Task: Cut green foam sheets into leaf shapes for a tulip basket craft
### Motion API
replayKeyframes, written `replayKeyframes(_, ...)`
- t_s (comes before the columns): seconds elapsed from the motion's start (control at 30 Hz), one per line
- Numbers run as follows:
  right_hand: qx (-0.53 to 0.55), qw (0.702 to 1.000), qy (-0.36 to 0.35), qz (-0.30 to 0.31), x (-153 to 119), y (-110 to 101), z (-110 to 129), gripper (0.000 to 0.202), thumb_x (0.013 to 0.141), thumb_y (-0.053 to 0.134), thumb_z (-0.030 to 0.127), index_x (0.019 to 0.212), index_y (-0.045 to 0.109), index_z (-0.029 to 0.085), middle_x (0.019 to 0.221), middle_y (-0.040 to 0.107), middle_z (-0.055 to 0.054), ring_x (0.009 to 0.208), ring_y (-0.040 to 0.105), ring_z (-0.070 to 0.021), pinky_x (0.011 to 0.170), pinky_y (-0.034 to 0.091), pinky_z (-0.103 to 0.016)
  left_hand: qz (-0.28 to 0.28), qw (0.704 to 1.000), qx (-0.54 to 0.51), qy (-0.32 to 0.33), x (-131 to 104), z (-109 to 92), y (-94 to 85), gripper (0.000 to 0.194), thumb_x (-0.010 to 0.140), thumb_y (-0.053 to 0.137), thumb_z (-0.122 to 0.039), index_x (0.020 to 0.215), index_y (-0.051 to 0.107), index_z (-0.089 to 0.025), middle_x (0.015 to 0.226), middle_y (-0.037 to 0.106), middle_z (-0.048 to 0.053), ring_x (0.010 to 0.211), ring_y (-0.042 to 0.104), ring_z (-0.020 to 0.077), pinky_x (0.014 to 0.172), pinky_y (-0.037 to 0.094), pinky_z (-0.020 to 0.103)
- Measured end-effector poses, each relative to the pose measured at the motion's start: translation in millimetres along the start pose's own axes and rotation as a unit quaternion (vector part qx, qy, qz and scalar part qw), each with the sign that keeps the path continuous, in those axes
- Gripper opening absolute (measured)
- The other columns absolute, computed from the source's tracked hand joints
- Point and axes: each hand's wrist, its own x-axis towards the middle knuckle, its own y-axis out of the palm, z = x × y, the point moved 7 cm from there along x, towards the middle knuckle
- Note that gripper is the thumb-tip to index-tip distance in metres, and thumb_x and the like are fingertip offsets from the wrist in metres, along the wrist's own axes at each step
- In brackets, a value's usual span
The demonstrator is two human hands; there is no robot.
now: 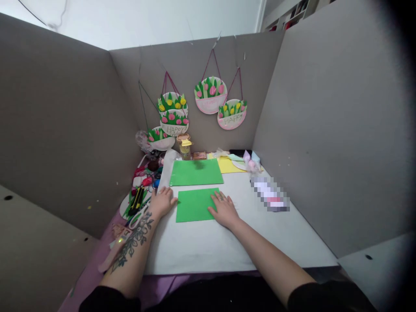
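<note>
A green sheet (pixel 194 205) lies flat on the white work surface. My right hand (pixel 225 209) rests on its right side, fingers spread and nothing held. Just left of the sheet, my left hand (pixel 163 201) lies on the surface with its fingers apart and its thumb near the sheet's left edge. A larger green sheet (pixel 196 172) lies a little farther back, behind both hands. The tattooed left forearm passes over some of the items at the left.
At the left are white-handled scissors (pixel 139 216), yellow-black cutters (pixel 136 201) and green scraps. Yellow paper (pixel 230 165) and a blurred-out object (pixel 270 194) are at the right. A jar (pixel 185 149) stands behind; paper flower baskets (pixel 211 104) hang on the grey panel.
</note>
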Motion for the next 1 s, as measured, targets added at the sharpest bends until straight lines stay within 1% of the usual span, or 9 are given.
replayKeyframes(0.13, 0.003, 1.000, -0.004, -0.001, -0.1, -0.4, 0.5, 0.062, 0.090, 0.039, 0.049, 0.144, 0.036, 0.018, 0.154, 0.027, -0.010, 0.142, 0.016, -0.0276, 0.112, 0.011, -0.049, -0.152, 0.968, 0.071, -0.188, -11.7, 31.9, -41.9, 0.060, 0.090, 0.041, -0.046, 0.136, 0.045, -0.009, 0.151, 0.029, 0.022, 0.141, 0.010, 0.0441, 0.102, 0.009, 0.075)
replayKeyframes(0.2, 0.002, 1.000, -0.002, 0.000, 0.0, -0.4, 0.4, 0.062, 0.090, 0.040, 0.049, 0.144, 0.036, 0.018, 0.154, 0.027, -0.010, 0.142, 0.015, -0.0276, 0.112, 0.010, -0.049, -0.164, 0.961, 0.061, -0.213, -19.1, 26.7, -50.0, 0.060, 0.090, 0.039, -0.045, 0.138, 0.042, -0.008, 0.152, 0.026, 0.023, 0.141, 0.008, 0.0458, 0.101, 0.014, 0.074)
replayKeyframes(0.33, 0.003, 1.000, 0.002, 0.001, -0.1, -1.4, 0.9, 0.063, 0.090, 0.040, 0.050, 0.144, 0.036, 0.018, 0.154, 0.027, -0.010, 0.142, 0.015, -0.0277, 0.112, 0.009, -0.049, -0.051, 0.998, -0.016, -0.044, -20.9, -41.3, -30.9, 0.054, 0.094, 0.032, -0.040, 0.140, 0.041, -0.015, 0.154, 0.026, 0.015, 0.143, 0.013, 0.0354, 0.109, 0.021, 0.061)
replayKeyframes(0.43, 0.001, 1.000, 0.002, 0.002, -0.5, -3.8, 2.4, 0.063, 0.090, 0.040, 0.050, 0.144, 0.036, 0.018, 0.154, 0.027, -0.010, 0.142, 0.015, -0.0277, 0.112, 0.009, -0.049, 0.039, 0.990, -0.081, 0.113, -23.9, -107.8, -7.9, 0.058, 0.094, 0.029, -0.044, 0.145, 0.033, -0.018, 0.156, 0.023, 0.010, 0.145, 0.010, 0.0282, 0.113, 0.016, 0.056)
replayKeyframes(0.5, -0.003, 1.000, 0.001, 0.006, -0.7, -5.4, 3.9, 0.061, 0.090, 0.040, 0.048, 0.144, 0.036, 0.018, 0.154, 0.027, -0.010, 0.143, 0.015, -0.0271, 0.112, 0.010, -0.048, 0.061, 0.979, -0.106, 0.161, -22.8, -136.1, 3.5, 0.063, 0.094, 0.027, -0.050, 0.148, 0.027, -0.018, 0.156, 0.020, 0.009, 0.145, 0.011, 0.0266, 0.114, 0.013, 0.054)
replayKeyframes(0.57, -0.005, 1.000, 0.002, 0.011, -1.1, -6.7, 4.8, 0.061, 0.090, 0.040, 0.046, 0.144, 0.035, 0.019, 0.154, 0.027, -0.010, 0.143, 0.014, -0.0263, 0.113, 0.010, -0.047, 0.075, 0.976, -0.118, 0.169, -18.5, -146.9, 14.4, 0.067, 0.093, 0.023, -0.053, 0.149, 0.024, -0.016, 0.156, 0.019, 0.009, 0.145, 0.011, 0.0267, 0.114, 0.014, 0.053)
replayKeyframes(0.77, -0.001, 1.000, 0.007, 0.013, -3.6, -13.1, 3.5, 0.061, 0.090, 0.039, 0.048, 0.145, 0.035, 0.020, 0.154, 0.027, -0.009, 0.143, 0.013, -0.0263, 0.113, 0.010, -0.047, 0.045, 0.989, -0.071, 0.124, -10.5, -118.5, 32.1, 0.069, 0.091, 0.026, -0.057, 0.149, 0.024, -0.018, 0.156, 0.020, 0.008, 0.144, 0.013, 0.0288, 0.112, 0.015, 0.057)
replayKeyframes(0.87, -0.017, 0.999, 0.039, 0.016, -2.1, -19.5, 8.4, 0.062, 0.089, 0.042, 0.048, 0.144, 0.037, 0.018, 0.156, 0.020, -0.011, 0.144, 0.005, -0.0325, 0.112, 0.008, -0.054, 0.025, 0.996, -0.051, 0.067, -10.6, -99.2, 33.0, 0.066, 0.093, 0.024, -0.052, 0.148, 0.026, -0.016, 0.156, 0.021, 0.010, 0.144, 0.016, 0.0299, 0.110, 0.019, 0.058)
replayKeyframes(1.0, -0.038, 0.999, 0.004, -0.003, 10.3, -26.8, 51.8, 0.059, 0.088, 0.045, 0.026, 0.145, 0.035, 0.014, 0.157, 0.012, -0.012, 0.144, -0.002, -0.0344, 0.112, 0.002, -0.058, 0.022, 0.998, -0.045, 0.047, -11.6, -93.8, 31.4, 0.063, 0.093, 0.027, -0.046, 0.148, 0.026, -0.016, 0.156, 0.021, 0.011, 0.143, 0.016, 0.0311, 0.109, 0.020, 0.059)
